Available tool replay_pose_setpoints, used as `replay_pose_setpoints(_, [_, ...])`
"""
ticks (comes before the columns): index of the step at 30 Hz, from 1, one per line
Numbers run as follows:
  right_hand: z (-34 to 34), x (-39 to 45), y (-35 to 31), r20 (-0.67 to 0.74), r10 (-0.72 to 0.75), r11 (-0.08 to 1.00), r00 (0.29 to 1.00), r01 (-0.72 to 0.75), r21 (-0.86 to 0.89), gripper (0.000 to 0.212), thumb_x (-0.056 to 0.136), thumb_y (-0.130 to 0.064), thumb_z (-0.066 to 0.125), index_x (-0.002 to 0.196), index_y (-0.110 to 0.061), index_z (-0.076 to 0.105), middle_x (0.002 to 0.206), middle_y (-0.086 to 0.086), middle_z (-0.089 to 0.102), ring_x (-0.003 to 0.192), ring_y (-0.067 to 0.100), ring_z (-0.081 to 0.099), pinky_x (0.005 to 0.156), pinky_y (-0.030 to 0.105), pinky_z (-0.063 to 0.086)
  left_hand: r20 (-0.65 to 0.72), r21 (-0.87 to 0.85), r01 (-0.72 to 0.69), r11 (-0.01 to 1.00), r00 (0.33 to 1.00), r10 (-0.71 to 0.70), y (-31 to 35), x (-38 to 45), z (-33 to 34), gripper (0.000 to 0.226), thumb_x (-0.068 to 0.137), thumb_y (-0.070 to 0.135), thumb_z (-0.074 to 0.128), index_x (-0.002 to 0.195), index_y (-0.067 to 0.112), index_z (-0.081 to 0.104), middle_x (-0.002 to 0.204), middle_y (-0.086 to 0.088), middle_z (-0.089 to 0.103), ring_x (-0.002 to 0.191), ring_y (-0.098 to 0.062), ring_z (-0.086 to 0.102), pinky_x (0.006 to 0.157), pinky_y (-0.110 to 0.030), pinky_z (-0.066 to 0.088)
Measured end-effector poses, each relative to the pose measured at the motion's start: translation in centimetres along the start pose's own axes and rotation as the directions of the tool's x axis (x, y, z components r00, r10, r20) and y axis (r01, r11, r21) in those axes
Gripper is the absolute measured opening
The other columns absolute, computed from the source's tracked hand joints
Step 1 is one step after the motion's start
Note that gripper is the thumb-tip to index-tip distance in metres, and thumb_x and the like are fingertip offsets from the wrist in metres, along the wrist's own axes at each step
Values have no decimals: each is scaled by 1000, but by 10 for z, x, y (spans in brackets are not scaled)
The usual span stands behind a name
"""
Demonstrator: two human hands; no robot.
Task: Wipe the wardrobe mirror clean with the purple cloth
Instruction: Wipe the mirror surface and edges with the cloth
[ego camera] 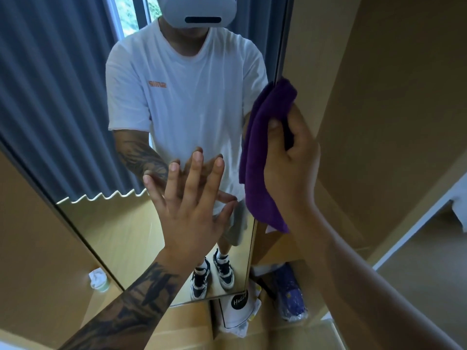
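Left hand [192, 198] is flat, fingers spread, pressed on the wardrobe mirror [83, 122] mid-frame. Right hand [290, 157] grips the purple cloth [262, 152] at the mirror's right edge. I'd spread the cloth flatter and wipe in overlapping strokes. Smudges are hard to spot, and cloth-to-glass contact is hidden.

Soft daylight from the window [131, 16] reflected in the mirror [101, 223] — edges bowed, slightly blurred.

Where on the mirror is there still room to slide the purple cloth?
Free glass lies left of the flat left hand, down the mirror to its bottom edge, and above both hands. The right edge is crowded: the right hand holds the purple cloth there.
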State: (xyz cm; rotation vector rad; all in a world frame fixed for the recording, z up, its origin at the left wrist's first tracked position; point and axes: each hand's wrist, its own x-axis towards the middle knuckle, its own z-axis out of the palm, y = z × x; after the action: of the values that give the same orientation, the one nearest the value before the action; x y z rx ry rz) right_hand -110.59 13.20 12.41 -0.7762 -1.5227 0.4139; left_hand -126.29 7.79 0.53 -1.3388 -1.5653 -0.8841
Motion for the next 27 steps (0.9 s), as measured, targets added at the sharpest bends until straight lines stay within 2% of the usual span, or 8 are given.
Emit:
replay_pose_setpoints(2, [6,-24,20,4,-13,999,1000,13,-40,21,109,-22,47,120,-18,65,91,-5,69,80,12,65,71,32,54,2,4,11,1000,1000,-11,-1,0,1,78,90,66,66,156,29,44,161,-6,33,158,-25,5,116,-78,15])
replay_pose_setpoints(5, [9,-86,68,103,116,986,988,-102,-130,33,108,-35,40,126,-18,62,97,-4,70,85,16,67,73,37,56,33,7,2,1000,999,-2,-1,0,0,80,91,68,64,156,29,42,162,-6,31,158,-24,0,116,-78,15])
replay_pose_setpoints(9, [0,-125,96,216,268,959,939,-239,-154,21,109,-31,46,118,-24,64,80,-14,65,69,6,61,60,32,46,34,22,6,1000,999,-7,0,1,0,79,90,71,63,154,28,46,161,-5,32,155,-28,13,116,-78,16])
replay_pose_setpoints(13, [-3,-60,47,145,113,990,983,-100,-99,15,109,-21,51,110,-29,62,79,-9,67,66,9,62,58,27,49,39,10,-5,1000,999,4,0,1,-1,79,90,69,64,155,30,42,161,-5,31,149,-30,23,116,-78,14])
replay_pose_setpoints(16, [-3,-6,8,39,-24,998,999,26,-50,20,108,-18,50,118,-30,63,91,-11,70,80,6,66,71,18,51,34,21,3,1000,999,-4,-1,1,-1,79,91,68,63,155,31,38,161,-5,31,150,-26,17,118,-75,12])
replay_pose_setpoints(19, [2,-2,6,-19,-52,998,998,51,-45,26,108,-20,49,129,-20,65,102,-8,72,90,3,66,79,15,49,35,14,2,1000,999,-2,-1,1,-2,79,91,67,64,156,31,38,162,-5,31,152,-25,14,119,-74,10])
replay_pose_setpoints(23, [7,-79,62,71,89,991,993,-81,-105,14,108,-30,47,112,-30,61,87,-14,68,74,2,62,68,21,49,49,11,9,1000,999,-9,-1,0,-2,80,91,69,63,156,30,38,162,-5,29,153,-26,12,118,-76,12])
replay_pose_setpoints(27, [-2,-121,93,203,269,957,941,-238,-166,17,108,-31,51,116,-29,66,80,-19,68,66,4,64,58,26,49,57,34,7,999,998,-9,-1,-1,0,81,92,72,59,157,31,35,163,-5,27,158,-24,-4,117,-77,14])
